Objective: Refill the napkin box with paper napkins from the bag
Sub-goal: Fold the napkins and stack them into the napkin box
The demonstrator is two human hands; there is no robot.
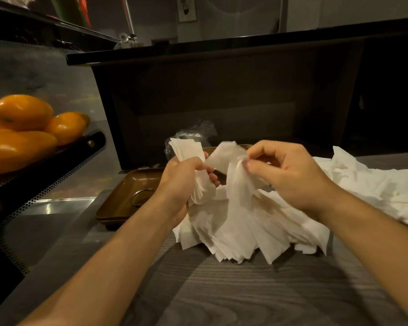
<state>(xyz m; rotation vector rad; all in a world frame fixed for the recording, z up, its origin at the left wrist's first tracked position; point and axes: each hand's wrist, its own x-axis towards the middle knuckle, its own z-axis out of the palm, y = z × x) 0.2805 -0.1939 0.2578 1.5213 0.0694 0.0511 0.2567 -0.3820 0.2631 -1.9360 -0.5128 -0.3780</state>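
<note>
The left hand [186, 177] has its fingers curled tight round a folded bundle of napkins [189, 149], whose top fans out above the fist while the lower end hangs out below it. The right hand [290, 170] pinches a single thin napkin [236, 175] between thumb and fingertips, the other fingers loosely curled, lifting it off the loose heap of napkins [233, 222] spread over the grey wood-grain surface [222, 290]. Behind the left hand sits a brown tray [123, 198] with a metal ring lying in it, and what may be the brown rim of the napkin box shows just behind the hands (too hidden to be sure); a crumpled clear plastic bag [196, 130] stands behind it. The chief risk, as I judge it, is that the sheets are flimsy and cling: pulling one by its edge could tear it or drag neighbours along, skewing the stack. The heap also reaches close to the near edge and far to the right, so a careless sweep of the forearm could push sheets off the surface. A tight fist may crease the bundle, so it might not sit flat in the box. The oranges [21, 128] on the mesh shelf at left are well apart and no concern.
</note>
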